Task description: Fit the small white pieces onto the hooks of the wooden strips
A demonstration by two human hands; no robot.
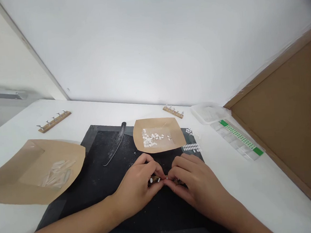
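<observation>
Over the black mat, my left hand and my right hand meet at the fingertips. Both are closed around a small brownish strip with white pieces on it, mostly hidden by my fingers. Just beyond my hands sits a brown paper tray holding small white pieces. Rows of white oval pieces lie to the right of that tray. A dark curved file rests on the mat beyond my left hand.
A larger paper tray with clear pieces stands at the left. Two wooden strips with metal stems lie near the wall. At the right are a clear box and a green-labelled plastic case.
</observation>
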